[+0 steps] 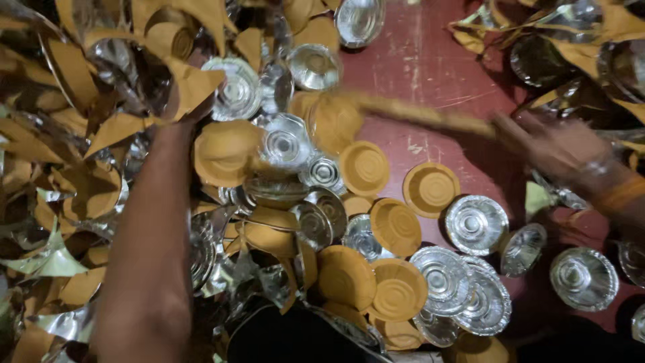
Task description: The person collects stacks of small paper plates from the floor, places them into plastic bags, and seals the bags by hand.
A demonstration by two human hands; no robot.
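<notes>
Your left forearm reaches up into the scrap trimmings [74,168], its hand hidden there, so I cannot tell its grip. Loose paper bowls [396,225] lie scattered nearer the middle, and your right hand [551,144] is closed round a blurred stick [416,114] over them
</notes>
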